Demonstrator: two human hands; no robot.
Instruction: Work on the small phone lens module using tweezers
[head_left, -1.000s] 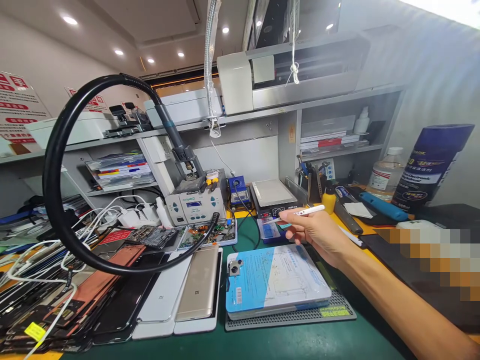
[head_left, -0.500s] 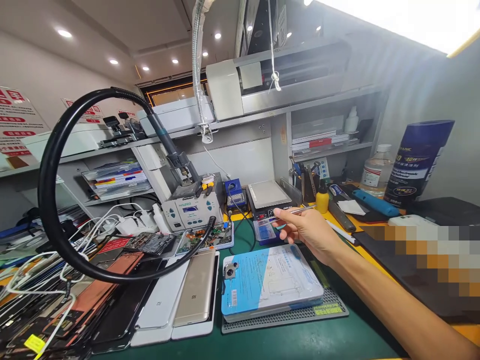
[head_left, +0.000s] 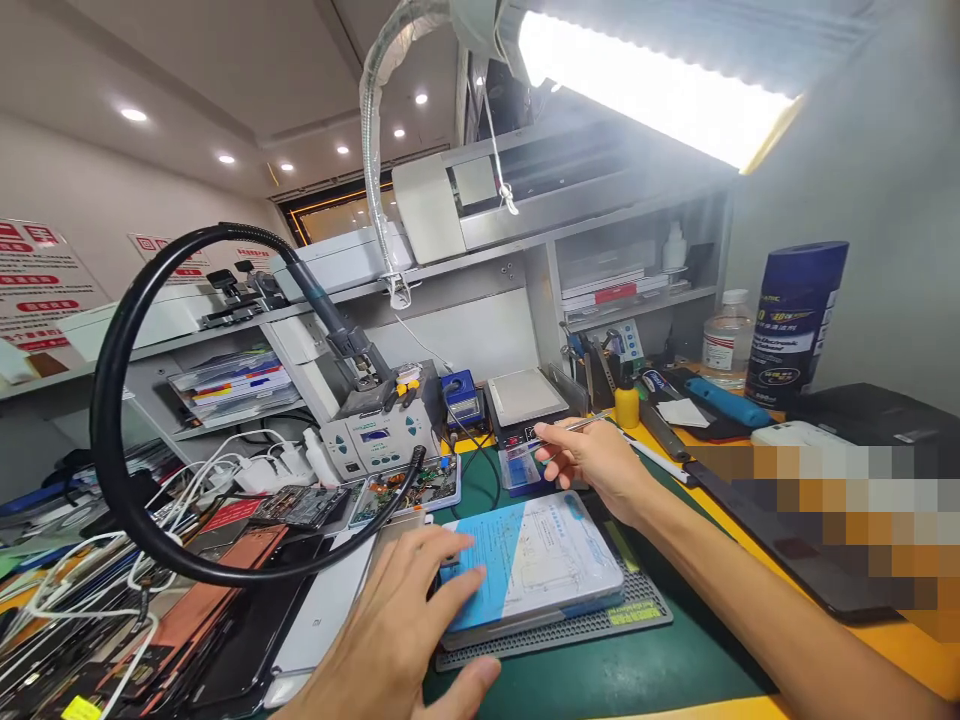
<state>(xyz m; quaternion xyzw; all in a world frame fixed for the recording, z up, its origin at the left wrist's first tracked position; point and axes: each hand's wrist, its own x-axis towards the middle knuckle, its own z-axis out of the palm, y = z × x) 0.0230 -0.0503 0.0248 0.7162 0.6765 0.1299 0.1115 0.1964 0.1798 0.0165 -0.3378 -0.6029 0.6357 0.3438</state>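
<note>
I have a slim metal tool (head_left: 589, 421), probably tweezers, pinched between the thumb and fingers of my right hand (head_left: 594, 462); its tip points left over the tray (head_left: 516, 470), just beyond the far side of the box (head_left: 540, 555), and I cannot tell whether it touches. My left hand (head_left: 405, 605) is spread and relaxed at the box's left edge, grasping nothing I can make out; a dark piece (head_left: 449, 566) shows by its fingers, mostly hidden, so contact there is unclear too. The box lies flat on the grey mat (head_left: 641, 598); the mat rests on the green tabletop (head_left: 540, 685).

To work well here, I judge a light pinch near the tip gives the finest control; my left fingers would best steady the box by its edge, without pressing on the dark piece; the glossy face could let small parts skid, so slow moves suit it.

As for writing, the can (head_left: 795, 310) shows letters ending in "ANIC", with "Electronic" below; the white phone (head_left: 319, 600) carries what looks like a "mi" logo; the box's print, the bottle's (head_left: 726, 345) label and the red wall signs (head_left: 46, 285) are too small or blurred for me.
</note>
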